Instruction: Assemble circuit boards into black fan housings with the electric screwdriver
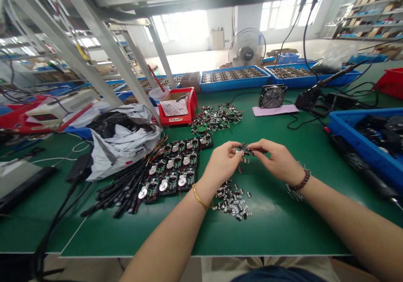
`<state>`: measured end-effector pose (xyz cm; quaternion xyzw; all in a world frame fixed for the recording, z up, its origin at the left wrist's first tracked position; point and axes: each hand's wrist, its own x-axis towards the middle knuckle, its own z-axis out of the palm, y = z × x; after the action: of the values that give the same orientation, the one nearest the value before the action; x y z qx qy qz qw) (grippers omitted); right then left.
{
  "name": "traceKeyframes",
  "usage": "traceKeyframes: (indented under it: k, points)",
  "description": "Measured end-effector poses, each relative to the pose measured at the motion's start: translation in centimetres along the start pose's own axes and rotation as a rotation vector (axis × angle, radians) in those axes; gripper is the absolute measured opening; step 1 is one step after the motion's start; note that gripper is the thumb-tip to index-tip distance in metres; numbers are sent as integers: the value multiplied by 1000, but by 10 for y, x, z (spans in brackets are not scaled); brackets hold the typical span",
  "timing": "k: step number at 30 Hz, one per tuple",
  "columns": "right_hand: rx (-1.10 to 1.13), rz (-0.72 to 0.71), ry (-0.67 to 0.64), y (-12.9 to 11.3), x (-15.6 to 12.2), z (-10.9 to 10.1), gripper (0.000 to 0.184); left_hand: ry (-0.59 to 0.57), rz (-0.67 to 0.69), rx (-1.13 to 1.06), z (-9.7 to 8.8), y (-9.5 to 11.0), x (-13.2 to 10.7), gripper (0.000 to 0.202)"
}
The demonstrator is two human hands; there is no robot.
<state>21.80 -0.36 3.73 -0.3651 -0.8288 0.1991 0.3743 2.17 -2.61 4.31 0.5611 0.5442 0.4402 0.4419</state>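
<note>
Holding a small circuit board (245,151) above the green mat (302,139), the left hand (224,161) pinches with thumb and fingers. The right hand (276,158) meets it at 3 o'clock; its grip is unclear. Loose metal parts (236,206) lie at 6 o'clock, black modules (173,163) at 9.

Daylight pours through bright windows (181,30) in a white wall (220,15), over a pale floor (201,58) and stocked shelves (373,19) at far right.
</note>
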Motion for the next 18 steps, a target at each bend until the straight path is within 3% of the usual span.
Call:
traceKeyframes:
  k: [9,18]
  points:
    - [0,-40,37,-3,0,7,22,21,-66,-109,2,3,2,17]
    - [-9,-78,46,-7,2,4,22,44,-34,-81,2,1,2,19]
